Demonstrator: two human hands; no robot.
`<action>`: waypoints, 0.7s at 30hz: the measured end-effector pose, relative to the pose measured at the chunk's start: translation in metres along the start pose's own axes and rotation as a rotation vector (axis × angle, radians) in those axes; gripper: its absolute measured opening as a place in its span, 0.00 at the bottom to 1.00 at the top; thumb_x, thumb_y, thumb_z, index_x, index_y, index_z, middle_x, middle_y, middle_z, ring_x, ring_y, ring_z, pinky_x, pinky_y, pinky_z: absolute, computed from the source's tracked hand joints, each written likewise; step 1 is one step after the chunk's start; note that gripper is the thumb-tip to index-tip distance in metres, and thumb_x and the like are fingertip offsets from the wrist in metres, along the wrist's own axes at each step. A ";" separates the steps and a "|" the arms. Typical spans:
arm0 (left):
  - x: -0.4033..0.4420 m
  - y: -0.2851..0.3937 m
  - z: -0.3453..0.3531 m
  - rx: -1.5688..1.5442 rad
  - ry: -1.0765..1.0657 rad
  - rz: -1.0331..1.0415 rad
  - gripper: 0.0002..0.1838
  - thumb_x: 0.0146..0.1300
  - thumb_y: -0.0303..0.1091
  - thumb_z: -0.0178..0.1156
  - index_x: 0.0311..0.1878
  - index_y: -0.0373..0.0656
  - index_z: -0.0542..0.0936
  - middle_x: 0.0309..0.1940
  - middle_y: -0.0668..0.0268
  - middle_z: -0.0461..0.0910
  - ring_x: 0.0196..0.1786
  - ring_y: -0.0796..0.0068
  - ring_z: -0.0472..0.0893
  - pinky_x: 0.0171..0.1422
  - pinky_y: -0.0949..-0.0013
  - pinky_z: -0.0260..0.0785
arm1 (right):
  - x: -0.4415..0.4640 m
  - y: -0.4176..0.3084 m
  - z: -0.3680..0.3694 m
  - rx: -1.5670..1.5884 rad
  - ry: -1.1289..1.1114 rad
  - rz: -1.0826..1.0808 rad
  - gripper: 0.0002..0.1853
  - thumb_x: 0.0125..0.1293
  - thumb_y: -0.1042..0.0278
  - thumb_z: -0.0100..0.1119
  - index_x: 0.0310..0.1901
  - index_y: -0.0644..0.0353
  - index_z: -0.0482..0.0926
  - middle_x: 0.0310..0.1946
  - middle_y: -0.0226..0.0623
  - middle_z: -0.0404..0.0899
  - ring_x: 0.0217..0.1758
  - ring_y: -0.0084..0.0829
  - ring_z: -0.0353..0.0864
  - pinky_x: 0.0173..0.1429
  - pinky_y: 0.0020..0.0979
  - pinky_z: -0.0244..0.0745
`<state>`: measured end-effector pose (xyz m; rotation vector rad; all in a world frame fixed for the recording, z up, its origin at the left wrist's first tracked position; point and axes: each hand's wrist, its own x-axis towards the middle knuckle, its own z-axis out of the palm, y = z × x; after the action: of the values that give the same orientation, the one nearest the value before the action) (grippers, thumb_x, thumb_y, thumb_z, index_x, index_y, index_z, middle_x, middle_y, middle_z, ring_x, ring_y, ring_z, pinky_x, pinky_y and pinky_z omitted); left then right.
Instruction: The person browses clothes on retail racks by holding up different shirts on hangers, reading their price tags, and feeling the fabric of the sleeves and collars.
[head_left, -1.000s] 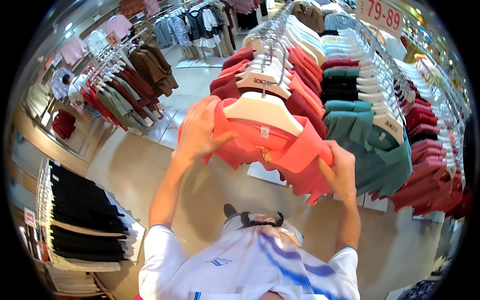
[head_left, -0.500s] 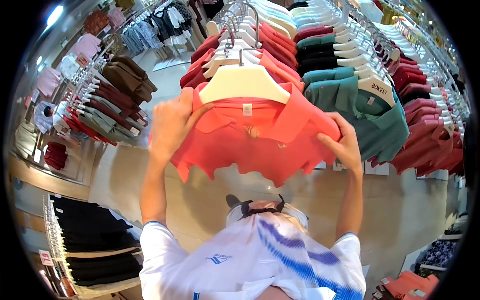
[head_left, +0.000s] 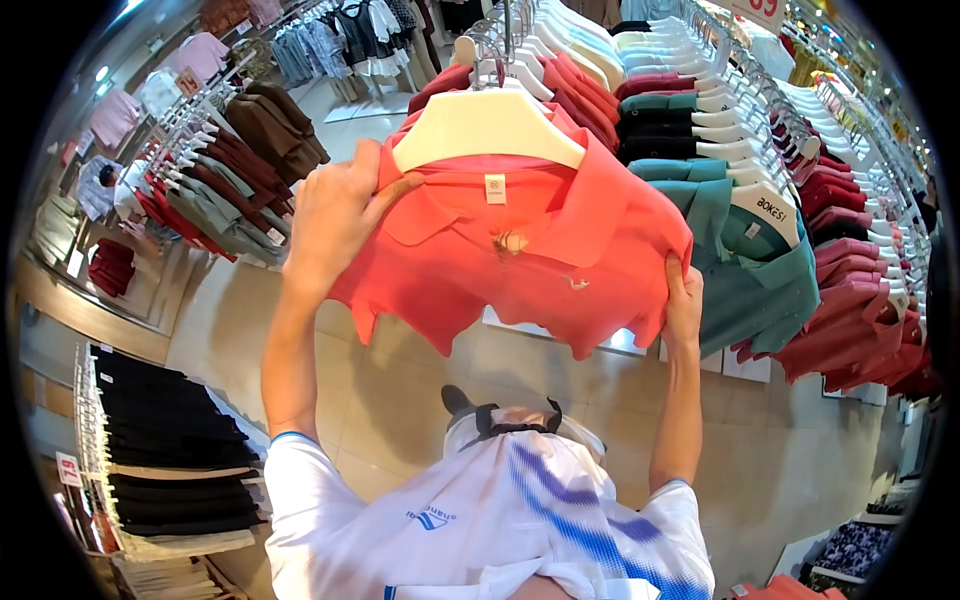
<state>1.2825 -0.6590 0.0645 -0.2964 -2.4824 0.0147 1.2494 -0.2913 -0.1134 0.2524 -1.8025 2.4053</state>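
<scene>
In front of me hangs a coral polo shirt [head_left: 470, 260] on a cream hanger [head_left: 490, 130], its collar open and a small label showing inside the neck. My left hand [head_left: 335, 210] grips the shirt at its left shoulder, thumb along the collar. At the opposite side, my right hand [head_left: 683, 300] pinches the sleeve edge, with part of the fingers hidden by the fabric. The hanger's hook reaches up to the rack behind; whether it rests on the rail I cannot tell. A teal polo shirt [head_left: 735, 260] hangs just right of my right hand.
Behind the coral shirt, a rack carries several red shirts [head_left: 580, 95]. Further right is another row of maroon and pink shirts [head_left: 850, 320]. Folded black garments [head_left: 165, 420] lie on a rack at lower left. Brown jackets [head_left: 275, 130] hang at upper left.
My right hand has shifted lower, from the shoulder to the sleeve edge, and its grip has turned. The shirt spreads wider to the right. The view has shifted slightly.
</scene>
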 end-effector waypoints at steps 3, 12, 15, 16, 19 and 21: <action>-0.001 0.005 -0.003 0.001 -0.004 -0.004 0.25 0.60 0.55 0.60 0.34 0.38 0.69 0.16 0.54 0.74 0.23 0.49 0.76 0.26 0.55 0.65 | -0.005 -0.001 -0.005 0.054 0.015 0.047 0.14 0.70 0.61 0.56 0.44 0.67 0.77 0.34 0.28 0.79 0.33 0.15 0.74 0.37 0.20 0.69; -0.004 0.014 -0.017 0.050 0.050 0.050 0.27 0.60 0.58 0.59 0.32 0.39 0.67 0.14 0.55 0.73 0.22 0.48 0.76 0.24 0.55 0.66 | -0.044 0.115 -0.011 -0.071 -0.196 0.070 0.29 0.54 0.61 0.72 0.55 0.64 0.73 0.48 0.33 0.77 0.48 0.28 0.77 0.53 0.31 0.72; 0.001 0.016 -0.028 0.022 0.049 0.055 0.27 0.60 0.58 0.59 0.31 0.39 0.66 0.14 0.54 0.72 0.22 0.47 0.76 0.25 0.55 0.67 | -0.045 0.137 0.005 -0.209 -0.213 0.231 0.25 0.57 0.60 0.70 0.53 0.64 0.75 0.45 0.33 0.78 0.47 0.27 0.77 0.51 0.31 0.73; 0.003 0.015 -0.031 -0.005 0.062 0.056 0.27 0.60 0.58 0.58 0.31 0.39 0.66 0.14 0.54 0.72 0.23 0.47 0.76 0.25 0.55 0.67 | -0.045 0.147 0.003 -0.211 -0.214 0.231 0.25 0.57 0.60 0.70 0.53 0.64 0.75 0.45 0.33 0.78 0.47 0.27 0.77 0.51 0.31 0.73; 0.009 0.006 -0.037 -0.029 0.113 0.051 0.22 0.60 0.51 0.63 0.37 0.39 0.71 0.16 0.54 0.72 0.23 0.51 0.76 0.27 0.58 0.63 | -0.044 0.157 0.004 -0.208 -0.209 0.440 0.22 0.61 0.59 0.67 0.52 0.65 0.76 0.44 0.34 0.79 0.48 0.27 0.76 0.52 0.32 0.71; 0.010 -0.002 -0.039 -0.008 0.088 0.009 0.22 0.60 0.50 0.62 0.40 0.39 0.72 0.17 0.54 0.72 0.24 0.51 0.76 0.28 0.58 0.64 | -0.054 0.152 0.010 -0.181 -0.142 0.241 0.21 0.64 0.60 0.64 0.52 0.66 0.75 0.47 0.35 0.78 0.51 0.26 0.75 0.54 0.31 0.70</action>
<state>1.2980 -0.6607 0.1021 -0.3052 -2.3948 -0.0050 1.2723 -0.3433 -0.2642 0.2019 -2.2162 2.4081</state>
